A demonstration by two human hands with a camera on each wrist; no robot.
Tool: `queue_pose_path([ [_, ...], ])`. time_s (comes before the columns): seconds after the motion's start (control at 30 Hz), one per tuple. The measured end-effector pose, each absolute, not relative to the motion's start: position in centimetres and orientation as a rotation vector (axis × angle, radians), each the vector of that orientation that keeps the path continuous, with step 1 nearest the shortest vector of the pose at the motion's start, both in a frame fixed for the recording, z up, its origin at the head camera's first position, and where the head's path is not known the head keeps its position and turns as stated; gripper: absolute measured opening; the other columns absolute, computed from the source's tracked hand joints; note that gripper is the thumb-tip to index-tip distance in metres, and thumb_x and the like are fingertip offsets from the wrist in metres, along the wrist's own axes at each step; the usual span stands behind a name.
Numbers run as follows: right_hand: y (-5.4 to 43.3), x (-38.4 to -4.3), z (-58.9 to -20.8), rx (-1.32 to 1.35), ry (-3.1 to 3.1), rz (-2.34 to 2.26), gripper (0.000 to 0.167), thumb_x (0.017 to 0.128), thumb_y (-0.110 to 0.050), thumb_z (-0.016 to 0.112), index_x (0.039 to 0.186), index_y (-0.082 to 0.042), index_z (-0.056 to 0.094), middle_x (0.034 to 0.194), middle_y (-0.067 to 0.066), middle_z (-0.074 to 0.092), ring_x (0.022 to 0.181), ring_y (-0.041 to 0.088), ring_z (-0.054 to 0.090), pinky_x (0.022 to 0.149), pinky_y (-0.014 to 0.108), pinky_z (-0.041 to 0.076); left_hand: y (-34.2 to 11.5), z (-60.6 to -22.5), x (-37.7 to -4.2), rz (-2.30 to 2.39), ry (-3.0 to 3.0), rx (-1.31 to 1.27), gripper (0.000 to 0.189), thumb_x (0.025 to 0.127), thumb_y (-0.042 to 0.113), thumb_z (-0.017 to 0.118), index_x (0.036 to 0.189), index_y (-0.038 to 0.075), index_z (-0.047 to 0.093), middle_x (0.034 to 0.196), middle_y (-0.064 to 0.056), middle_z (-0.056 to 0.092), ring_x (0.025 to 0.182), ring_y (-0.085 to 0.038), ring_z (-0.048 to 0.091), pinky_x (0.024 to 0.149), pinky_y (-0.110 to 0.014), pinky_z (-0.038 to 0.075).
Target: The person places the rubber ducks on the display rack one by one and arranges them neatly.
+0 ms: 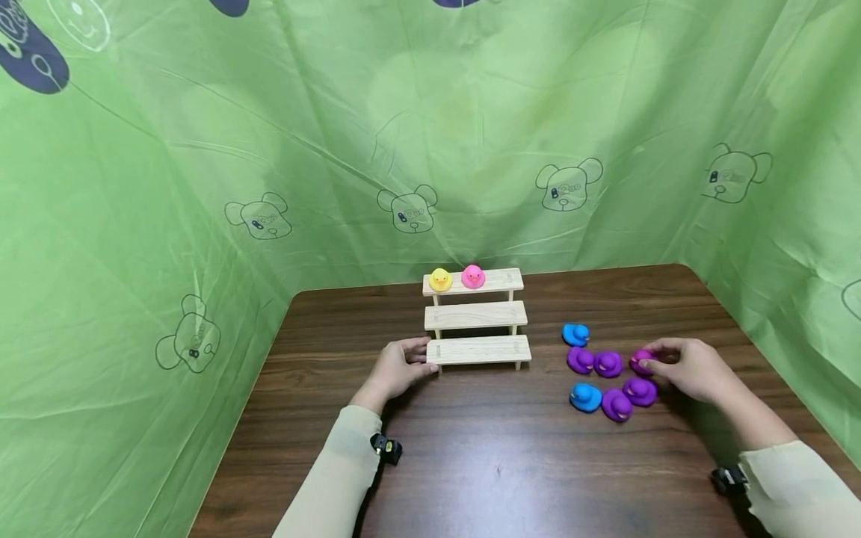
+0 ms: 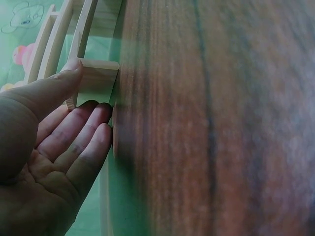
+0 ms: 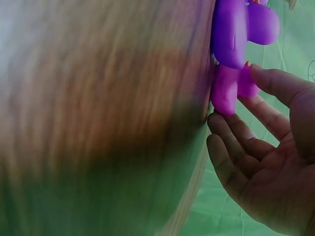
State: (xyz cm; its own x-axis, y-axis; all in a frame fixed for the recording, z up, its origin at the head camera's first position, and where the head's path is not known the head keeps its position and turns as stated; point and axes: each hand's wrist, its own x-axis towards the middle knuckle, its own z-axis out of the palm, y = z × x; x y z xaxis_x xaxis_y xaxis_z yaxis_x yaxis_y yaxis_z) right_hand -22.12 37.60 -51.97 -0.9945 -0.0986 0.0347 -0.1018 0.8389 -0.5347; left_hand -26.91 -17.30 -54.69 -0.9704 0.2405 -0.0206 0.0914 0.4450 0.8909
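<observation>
A three-tier wooden display stand stands near the table's back edge. My left hand grips the left end of its lowest step, thumb in front and fingers behind. In the left wrist view the thumb lies against the wood. A yellow rubber duck and a pink rubber duck sit on the top step. At the right, my right hand pinches a magenta rubber duck between thumb and fingers; the duck appears low by the tabletop in the right wrist view.
Left of the right hand lie several purple rubber ducks, with a blue duck behind and another blue duck in front. The dark wooden table is enclosed by a green printed curtain.
</observation>
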Motion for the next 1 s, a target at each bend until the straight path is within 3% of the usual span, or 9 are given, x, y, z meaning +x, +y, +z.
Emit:
queue_pose_path([
  [0.27, 38.3, -22.7, -51.3, 0.207, -2.961, 0.854, 0.033, 0.093, -0.038, 0.082, 0.113, -0.011, 0.078, 0.106, 0.019, 0.077, 0.098, 0.046, 0.07, 0.081, 0.059, 0.053, -17.3, -54.7, -26.9, 1.553, 2.551, 0.294, 0.061, 0.085, 0.006, 0.088, 0.141, 0.002, 0.064, 0.123, -0.013, 0.073, 0.106, -0.023, 0.074, 0.084, -0.027, 0.061],
  [0.47, 38.0, -23.6, -49.7, 0.259, -2.902, 0.907, 0.032, 0.094, -0.033, 0.082, 0.116, -0.011, 0.076, 0.104, 0.013, 0.078, 0.089, 0.031, 0.074, 0.072, 0.032, 0.056, -17.3, -54.6, -26.9, 1.559, 2.547, 0.296, 0.061, 0.085, 0.007, 0.089, 0.141, 0.002, 0.065, 0.124, -0.013, 0.073, 0.106, -0.024, 0.074, 0.083, -0.027, 0.062],
  [0.57, 37.5, -24.3, -48.6, 0.299, -2.88, 0.926, 0.03, 0.095, -0.031, 0.082, 0.116, -0.012, 0.075, 0.104, 0.011, 0.077, 0.088, 0.026, 0.074, 0.068, 0.024, 0.055, -17.3, -54.7, -26.9, 1.557, 2.547, 0.295, 0.06, 0.086, 0.007, 0.088, 0.141, 0.002, 0.065, 0.124, -0.013, 0.073, 0.106, -0.024, 0.074, 0.084, -0.027, 0.062],
  [1.0, 34.1, -28.0, -44.4, 0.534, -2.82, 1.05, 0.02, 0.096, -0.015, 0.079, 0.116, -0.011, 0.077, 0.104, 0.006, 0.078, 0.09, 0.014, 0.072, 0.074, 0.014, 0.055, -17.4, -54.7, -27.1, 1.557, 2.544, 0.291, 0.062, 0.086, 0.008, 0.089, 0.142, 0.001, 0.063, 0.128, -0.013, 0.072, 0.107, -0.024, 0.073, 0.082, -0.026, 0.062],
])
